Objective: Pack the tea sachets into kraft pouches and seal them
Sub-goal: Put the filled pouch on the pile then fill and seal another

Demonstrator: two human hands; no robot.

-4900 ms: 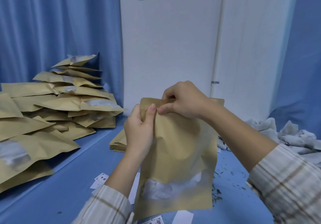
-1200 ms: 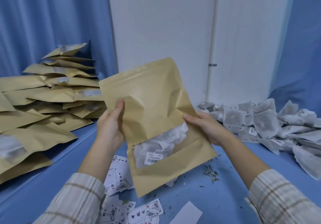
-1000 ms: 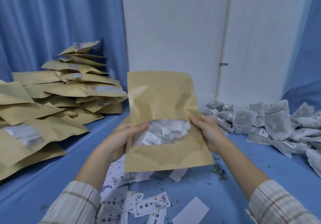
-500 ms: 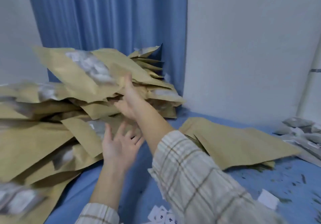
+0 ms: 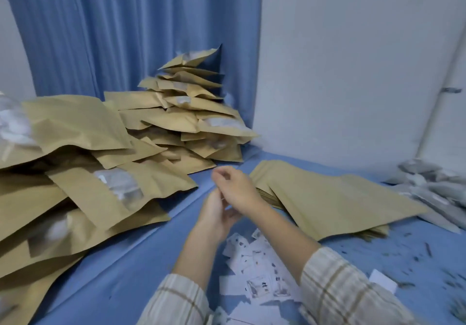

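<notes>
Hands: the left hand (image 5: 214, 215) and the right hand (image 5: 234, 188) meet over the blue tabletop (image 5: 121, 261) at centre, the right partly overlapping the left; both have fingers loosely curled and hold no pouch; motion blur hides whether anything small sits between the fingertips; plaid sleeves (image 5: 338, 287) cover both forearms at the near edge.

Writing: small white paper slips (image 5: 254, 269) lie scattered on the tabletop beneath the wrists, printed with dark marks; too blurred to read.

Task items: a heap of filled kraft pouches (image 5: 100, 173) occupies the left side, rising to a taller stack (image 5: 189, 102) at the far corner against the blue curtain (image 5: 141, 34); clear windows on several show white contents; a flat stack of empty kraft pouches (image 5: 327, 198) lies on the tabletop just right of the hands, touching or just beside the right hand, which I cannot tell; a pile of grey-white tea sachets (image 5: 433, 188) sits at the far right.

Surroundings: loose tea fragments (image 5: 413, 256) dot the tabletop on the near right; a white wall panel (image 5: 353, 72) stands behind.
</notes>
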